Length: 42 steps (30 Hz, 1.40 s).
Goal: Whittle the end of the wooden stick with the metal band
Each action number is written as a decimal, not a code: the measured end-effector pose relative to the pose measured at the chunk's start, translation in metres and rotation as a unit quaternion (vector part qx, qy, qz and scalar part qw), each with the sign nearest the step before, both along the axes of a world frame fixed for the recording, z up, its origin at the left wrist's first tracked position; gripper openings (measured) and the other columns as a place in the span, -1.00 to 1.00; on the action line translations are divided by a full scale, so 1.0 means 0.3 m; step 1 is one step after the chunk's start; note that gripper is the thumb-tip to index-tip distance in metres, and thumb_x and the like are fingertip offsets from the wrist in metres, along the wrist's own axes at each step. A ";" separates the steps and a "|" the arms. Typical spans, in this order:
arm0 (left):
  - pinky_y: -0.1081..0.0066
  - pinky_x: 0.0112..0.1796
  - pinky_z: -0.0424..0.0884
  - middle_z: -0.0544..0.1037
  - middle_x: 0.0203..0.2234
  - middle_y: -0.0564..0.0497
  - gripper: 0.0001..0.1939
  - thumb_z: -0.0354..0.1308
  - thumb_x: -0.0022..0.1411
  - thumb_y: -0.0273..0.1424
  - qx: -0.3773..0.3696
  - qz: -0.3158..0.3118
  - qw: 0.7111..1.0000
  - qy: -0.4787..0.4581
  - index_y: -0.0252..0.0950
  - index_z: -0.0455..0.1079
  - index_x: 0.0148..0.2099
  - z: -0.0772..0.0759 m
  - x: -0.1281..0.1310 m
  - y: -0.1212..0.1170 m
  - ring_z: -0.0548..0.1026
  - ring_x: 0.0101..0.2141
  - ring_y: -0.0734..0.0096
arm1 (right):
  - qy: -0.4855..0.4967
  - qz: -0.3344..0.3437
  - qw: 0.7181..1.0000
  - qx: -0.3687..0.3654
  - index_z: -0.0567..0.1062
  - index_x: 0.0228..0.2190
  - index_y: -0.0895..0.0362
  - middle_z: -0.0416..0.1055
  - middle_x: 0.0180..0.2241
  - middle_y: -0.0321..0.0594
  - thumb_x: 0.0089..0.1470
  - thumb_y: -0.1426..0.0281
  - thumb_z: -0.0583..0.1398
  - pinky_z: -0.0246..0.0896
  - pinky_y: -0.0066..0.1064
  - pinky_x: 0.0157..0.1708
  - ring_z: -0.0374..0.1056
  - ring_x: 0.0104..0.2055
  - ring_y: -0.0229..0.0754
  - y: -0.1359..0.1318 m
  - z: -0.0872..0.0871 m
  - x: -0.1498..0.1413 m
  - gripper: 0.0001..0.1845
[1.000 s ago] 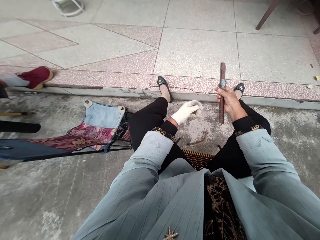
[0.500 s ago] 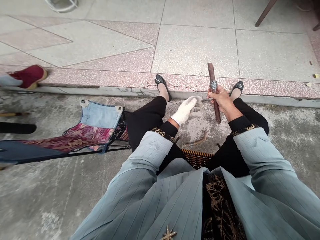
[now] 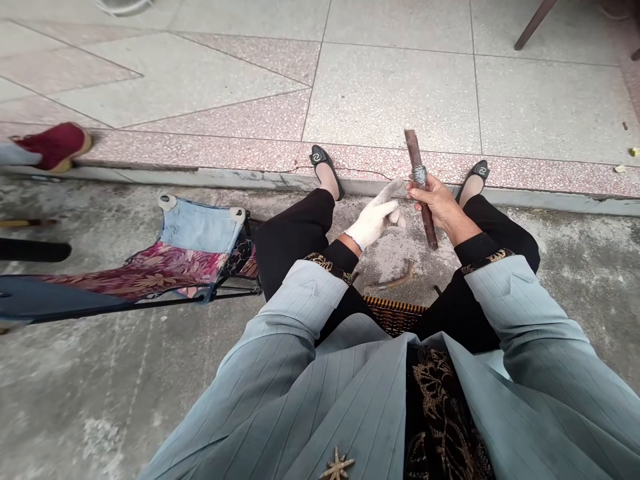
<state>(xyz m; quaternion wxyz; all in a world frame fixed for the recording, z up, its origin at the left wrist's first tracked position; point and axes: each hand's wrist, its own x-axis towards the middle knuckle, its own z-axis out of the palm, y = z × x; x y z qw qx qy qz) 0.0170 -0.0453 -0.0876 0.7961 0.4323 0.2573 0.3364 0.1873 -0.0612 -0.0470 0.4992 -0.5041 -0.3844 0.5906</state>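
My right hand (image 3: 437, 201) is bare and closed around a dark brown wooden stick (image 3: 413, 143), which is tilted slightly. Above my fingers, a coil of thin silvery wire (image 3: 419, 176) is wound around the stick. My left hand (image 3: 377, 217) wears a white knitted glove and is open. Its index finger points toward the wire and its other fingers are bent. Fine strands of wire seem to show between the two hands, but contact with the glove is unclear. A short curved piece of wood (image 3: 395, 279) lies on the ground below my hands.
A folding chair (image 3: 175, 273) with floral fabric stands at my left, near my leg. My shoes rest on the tiled step (image 3: 400, 160) ahead. Another person's red shoe (image 3: 57, 145) is at far left. The woven seat edge (image 3: 395, 313) shows between my legs.
My left index finger has stretched out toward the wire. The stick in my right hand has shifted slightly left and tilted a little more.
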 end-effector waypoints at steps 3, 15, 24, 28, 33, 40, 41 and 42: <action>0.38 -0.28 0.49 0.54 -0.47 0.10 -0.32 0.09 0.31 -0.29 0.029 -0.028 0.999 0.003 -0.21 0.00 0.41 0.000 -0.006 -0.006 0.45 -0.60 0.57 | -0.018 -0.028 0.999 -0.006 0.31 -0.21 0.03 0.36 -0.27 -0.30 -0.25 0.25 0.39 0.08 -0.54 -0.58 0.29 -0.28 -0.25 0.006 -0.013 0.008 -0.46; 0.38 -0.37 0.51 0.60 -0.20 -0.08 -0.13 0.14 0.27 -0.24 0.176 -0.023 0.976 0.125 -0.13 -0.25 0.47 0.004 0.024 -0.029 0.56 -0.53 0.46 | -0.005 -0.054 0.997 -0.055 0.22 -0.27 0.03 0.28 -0.33 -0.36 -0.27 0.34 0.37 0.10 -0.53 -0.62 0.42 -0.31 -0.21 -0.003 -0.058 -0.033 -0.47; 0.42 -0.18 0.46 0.61 -0.22 0.02 -0.46 0.00 0.32 -0.38 0.352 -0.001 0.885 0.306 -0.21 0.21 0.33 0.064 -0.019 -0.024 0.57 -0.33 0.42 | 0.035 -0.083 0.994 -0.057 0.22 -0.36 0.07 0.24 -0.50 -0.46 -0.18 0.52 0.32 -0.03 -0.59 -0.69 0.10 -0.62 -0.46 0.000 -0.029 0.017 -0.60; 0.33 -0.04 0.41 0.54 -0.08 -0.05 -0.51 -0.09 0.32 -0.52 0.528 0.021 0.776 0.344 -0.20 0.34 0.24 0.032 -0.040 0.020 0.51 -0.11 0.34 | 0.096 -0.041 0.987 -0.119 0.27 -0.38 0.12 0.21 -0.57 -0.45 -0.20 0.59 0.33 -0.04 -0.62 -0.69 0.08 -0.63 -0.46 -0.005 -0.004 0.056 -0.62; 0.12 0.06 0.31 0.47 -0.04 -0.11 -0.53 -0.07 0.35 -0.49 0.656 0.072 0.649 0.378 -0.14 0.34 0.24 0.004 -0.046 0.064 0.40 0.02 0.19 | 0.142 0.008 0.973 -0.181 0.33 -0.38 0.18 0.23 -0.58 -0.41 -0.14 0.67 0.30 -0.06 -0.65 -0.72 0.01 -0.65 -0.49 -0.010 0.015 0.073 -0.69; -0.07 0.19 0.14 0.36 0.15 -0.13 -0.66 0.12 0.31 -0.23 0.637 0.110 0.660 0.382 -0.08 0.41 0.10 0.034 -0.052 0.085 0.22 0.23 0.03 | 0.220 0.076 0.950 -0.206 0.37 -0.31 0.23 0.24 -0.56 -0.41 -0.07 0.68 0.26 -0.08 -0.70 -0.73 -0.03 -0.67 -0.52 -0.022 0.029 0.072 -0.73; -0.07 0.18 0.14 0.37 0.14 -0.13 -0.69 0.14 0.29 -0.20 0.637 0.107 0.664 0.378 -0.09 0.43 0.06 0.038 -0.054 0.090 0.22 0.23 0.02 | 0.224 0.081 0.948 -0.210 0.37 -0.30 0.22 0.26 -0.55 -0.40 -0.06 0.67 0.26 -0.08 -0.70 -0.72 -0.02 -0.67 -0.52 -0.024 0.029 0.072 -0.73; -0.07 0.18 0.16 0.40 0.12 -0.12 -0.71 0.15 0.28 -0.18 0.639 0.100 0.667 0.370 -0.11 0.46 0.01 0.041 -0.056 0.096 0.24 0.22 0.02 | 0.225 0.083 0.947 -0.213 0.36 -0.30 0.21 0.28 -0.54 -0.39 -0.06 0.67 0.27 -0.08 -0.70 -0.72 -0.02 -0.66 -0.52 -0.025 0.029 0.072 -0.72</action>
